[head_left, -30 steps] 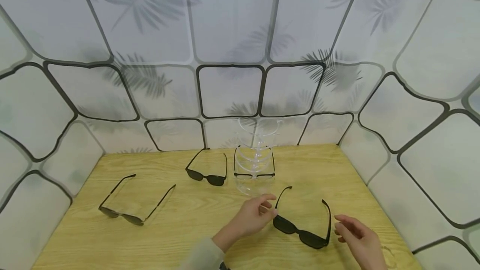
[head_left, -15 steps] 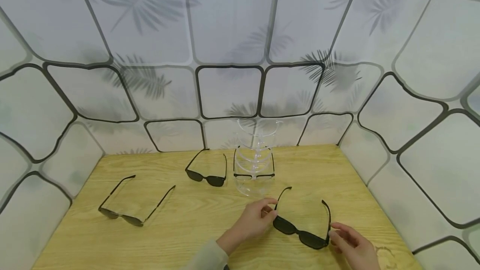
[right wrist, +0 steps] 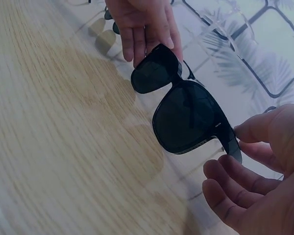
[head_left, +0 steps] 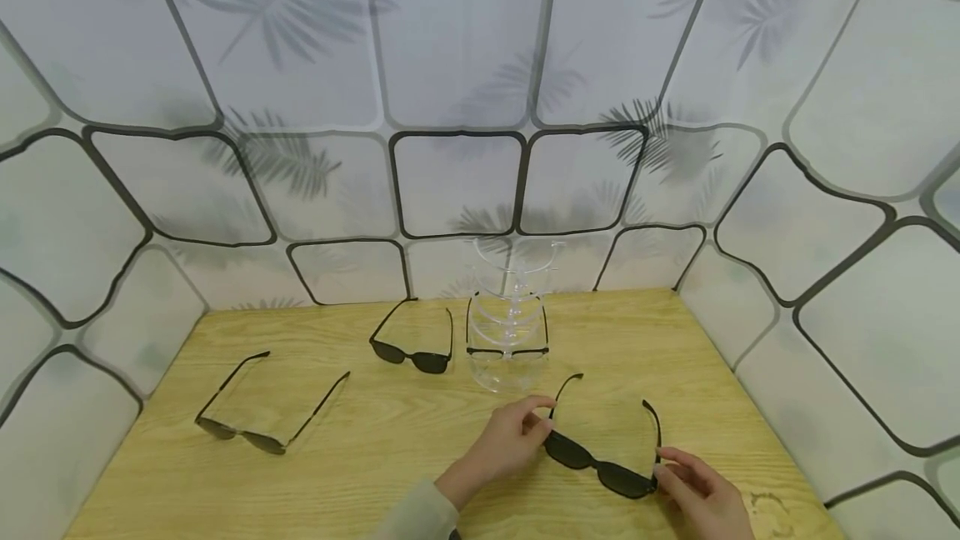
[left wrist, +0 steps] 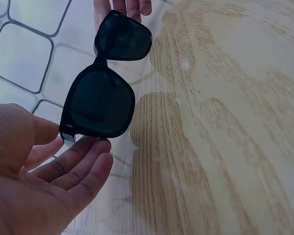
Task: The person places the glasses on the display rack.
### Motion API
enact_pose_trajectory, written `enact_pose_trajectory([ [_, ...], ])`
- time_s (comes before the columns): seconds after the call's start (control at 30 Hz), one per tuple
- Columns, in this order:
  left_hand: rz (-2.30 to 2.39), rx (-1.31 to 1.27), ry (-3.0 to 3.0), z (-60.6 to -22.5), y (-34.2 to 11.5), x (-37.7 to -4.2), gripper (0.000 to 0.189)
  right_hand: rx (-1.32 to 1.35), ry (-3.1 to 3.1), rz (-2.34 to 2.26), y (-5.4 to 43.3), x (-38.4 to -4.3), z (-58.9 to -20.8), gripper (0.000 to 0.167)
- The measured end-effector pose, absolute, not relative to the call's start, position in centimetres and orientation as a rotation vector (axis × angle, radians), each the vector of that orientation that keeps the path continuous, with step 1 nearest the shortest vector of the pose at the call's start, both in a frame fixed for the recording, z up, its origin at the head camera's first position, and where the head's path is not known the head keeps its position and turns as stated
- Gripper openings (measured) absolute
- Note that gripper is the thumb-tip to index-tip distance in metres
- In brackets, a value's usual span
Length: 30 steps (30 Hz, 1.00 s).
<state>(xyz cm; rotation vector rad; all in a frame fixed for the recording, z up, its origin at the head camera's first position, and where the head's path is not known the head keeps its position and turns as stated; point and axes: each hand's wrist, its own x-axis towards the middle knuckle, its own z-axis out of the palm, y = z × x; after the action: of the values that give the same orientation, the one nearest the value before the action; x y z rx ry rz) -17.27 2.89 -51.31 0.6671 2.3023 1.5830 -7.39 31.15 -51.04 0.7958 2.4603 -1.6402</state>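
Note:
A pair of black sunglasses [head_left: 596, 465] with its temples unfolded is at the front right of the wooden table. My left hand [head_left: 510, 440] pinches its left temple close to the hinge. On the other side, my right hand [head_left: 705, 490] pinches the right temple beside the lens corner. In the left wrist view the dark lenses [left wrist: 103, 103] face the camera, with the left thumb and fingers at the near hinge. The right wrist view shows the right thumb and fingers [right wrist: 250, 181] around the near temple.
Behind stands a clear tiered display rack [head_left: 513, 307] with dark-browed eyeglasses [head_left: 508, 352] on a low tier. Black sunglasses [head_left: 411, 357] lie to its left. Thin-framed sunglasses [head_left: 243, 433] lie farther left on the table [head_left: 360, 473]. Patterned cloth walls [head_left: 457, 182] enclose the back and sides.
My right hand has moved left from beside the sunglasses and taken hold of their right temple. My left hand stays at the left temple. The sunglasses have hardly moved.

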Motion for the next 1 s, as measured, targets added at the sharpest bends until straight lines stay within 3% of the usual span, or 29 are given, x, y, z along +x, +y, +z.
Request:
enact_pose_trajectory([
  [1.0, 1.778, 0.667, 2.135, -49.5, 2.0, -16.0, 0.03, 0.778, 2.417, -1.731, 30.7, -7.8, -49.6, 0.049],
])
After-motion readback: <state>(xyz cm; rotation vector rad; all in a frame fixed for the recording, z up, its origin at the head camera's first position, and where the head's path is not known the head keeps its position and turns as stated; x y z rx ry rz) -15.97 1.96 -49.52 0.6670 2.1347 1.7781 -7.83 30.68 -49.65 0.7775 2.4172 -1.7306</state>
